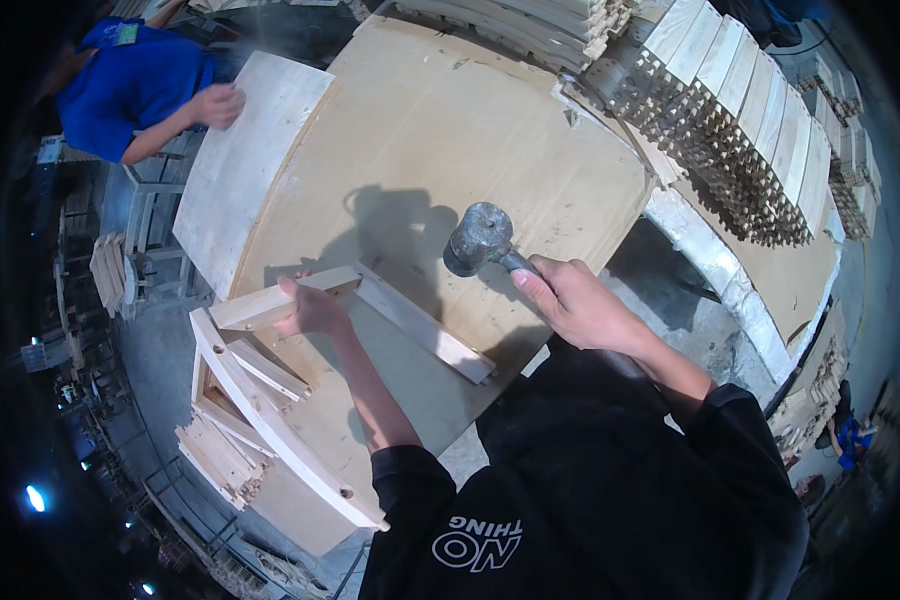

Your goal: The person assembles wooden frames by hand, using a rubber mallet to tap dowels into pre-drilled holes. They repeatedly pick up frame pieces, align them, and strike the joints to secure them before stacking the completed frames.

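My right hand (582,308) is closed round the handle of a mallet (482,236), whose thick grey head is raised over the table. My left hand (315,308) grips a short pale wooden rail (252,310), fingers curled over it. At its left end, the rail meets a long curved wooden piece (270,420) with holes in it. From the rail's right end, another wooden bar (422,325) runs down towards me; whether they are joined I cannot tell. Several smaller wooden pieces (270,372) lie beside the curved piece.
The pieces rest on a plywood-topped table (530,130). A large stack of wooden slats (740,110) stands at the right, with more wood piled at the far edge. A bundle of slats (220,460) sits at left. A co-worker in blue (140,85) reaches over a pale board (255,150).
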`<state>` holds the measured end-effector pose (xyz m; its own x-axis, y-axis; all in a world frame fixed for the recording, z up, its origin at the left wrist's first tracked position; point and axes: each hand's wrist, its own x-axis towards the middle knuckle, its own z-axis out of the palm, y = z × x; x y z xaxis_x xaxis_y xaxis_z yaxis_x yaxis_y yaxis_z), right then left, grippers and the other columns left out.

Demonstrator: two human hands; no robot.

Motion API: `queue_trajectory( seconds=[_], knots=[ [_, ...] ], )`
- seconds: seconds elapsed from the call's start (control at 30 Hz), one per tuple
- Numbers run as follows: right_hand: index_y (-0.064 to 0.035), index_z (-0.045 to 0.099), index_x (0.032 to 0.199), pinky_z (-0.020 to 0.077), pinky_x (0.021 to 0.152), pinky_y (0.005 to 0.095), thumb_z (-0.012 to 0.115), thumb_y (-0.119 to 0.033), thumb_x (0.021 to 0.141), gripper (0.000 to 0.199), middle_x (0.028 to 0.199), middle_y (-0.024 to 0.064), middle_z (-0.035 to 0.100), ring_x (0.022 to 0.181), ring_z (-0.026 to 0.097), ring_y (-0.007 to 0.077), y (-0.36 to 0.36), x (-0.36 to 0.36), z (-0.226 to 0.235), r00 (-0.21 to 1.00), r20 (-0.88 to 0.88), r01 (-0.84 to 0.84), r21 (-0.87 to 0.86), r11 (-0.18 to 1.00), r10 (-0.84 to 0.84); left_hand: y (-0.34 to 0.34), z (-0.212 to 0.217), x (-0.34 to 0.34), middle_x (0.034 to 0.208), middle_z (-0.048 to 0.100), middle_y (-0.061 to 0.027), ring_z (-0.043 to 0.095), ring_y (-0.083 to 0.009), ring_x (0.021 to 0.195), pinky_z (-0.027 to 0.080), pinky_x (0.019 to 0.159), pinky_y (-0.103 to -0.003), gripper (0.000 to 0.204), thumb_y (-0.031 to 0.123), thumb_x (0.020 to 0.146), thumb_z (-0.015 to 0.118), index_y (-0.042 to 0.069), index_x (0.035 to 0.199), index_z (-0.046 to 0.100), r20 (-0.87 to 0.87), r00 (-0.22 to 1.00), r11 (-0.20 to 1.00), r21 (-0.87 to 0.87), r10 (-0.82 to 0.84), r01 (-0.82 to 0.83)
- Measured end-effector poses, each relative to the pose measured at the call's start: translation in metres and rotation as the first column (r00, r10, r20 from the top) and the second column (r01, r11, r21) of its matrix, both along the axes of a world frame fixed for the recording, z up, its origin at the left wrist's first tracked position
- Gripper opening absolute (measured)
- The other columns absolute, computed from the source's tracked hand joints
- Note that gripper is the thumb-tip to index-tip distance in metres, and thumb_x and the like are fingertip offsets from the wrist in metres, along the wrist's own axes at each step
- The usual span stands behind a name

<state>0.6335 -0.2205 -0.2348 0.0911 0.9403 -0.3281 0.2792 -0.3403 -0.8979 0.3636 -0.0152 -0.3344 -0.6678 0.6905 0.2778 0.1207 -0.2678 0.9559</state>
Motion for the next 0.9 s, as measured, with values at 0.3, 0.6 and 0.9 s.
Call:
queue_trajectory(
  seconds=[0.3,0.6,0.9],
  knots=[
    [0.0042,0.055,0.094,0.0431,0.057,0.0448,0.043,-0.032,0.102,0.039,0.058,0.0203,0.052,0.053,0.054,0.0341,0.033,0.008,0.019,0.996,0.080,-0.042,0.000,0.999,0.042,-0.003,-0.014,0.025,0.074,0.064,-0.0168,0.064,-0.0219,0.061,0.056,0.058,-0.030,0.037,0.014,0.085,0.069,-0.014,0.096,0.048,-0.153,0.983,0.993,-0.046,0.102,-0.111],
    [0.0043,0.051,0.101,0.0332,0.035,0.0327,0.038,-0.036,0.103,0.042,0.048,0.0043,0.046,0.035,0.042,0.0172,0.132,-0.042,0.183,0.847,-0.015,-0.488,0.373,0.789,0.531,-0.005,-0.044,-0.001,0.082,0.063,-0.0168,0.064,-0.0224,0.064,0.056,0.057,-0.031,0.046,0.013,0.083,0.071,-0.013,0.109,0.044,0.081,0.996,1.000,-0.020,0.023,-0.021],
    [0.0032,0.054,0.098,0.0454,0.058,0.0394,0.043,-0.026,0.101,0.032,0.083,0.0222,0.057,0.067,0.058,0.0326,0.159,-0.068,0.140,0.656,0.498,-0.730,0.610,0.309,0.567,-0.012,-0.032,-0.014,0.087,0.062,-0.0191,0.064,-0.0238,0.065,0.054,0.054,-0.034,0.045,0.010,0.082,0.070,-0.013,0.111,0.044,-0.025,0.998,0.997,-0.062,-0.050,0.048]
  ],
)
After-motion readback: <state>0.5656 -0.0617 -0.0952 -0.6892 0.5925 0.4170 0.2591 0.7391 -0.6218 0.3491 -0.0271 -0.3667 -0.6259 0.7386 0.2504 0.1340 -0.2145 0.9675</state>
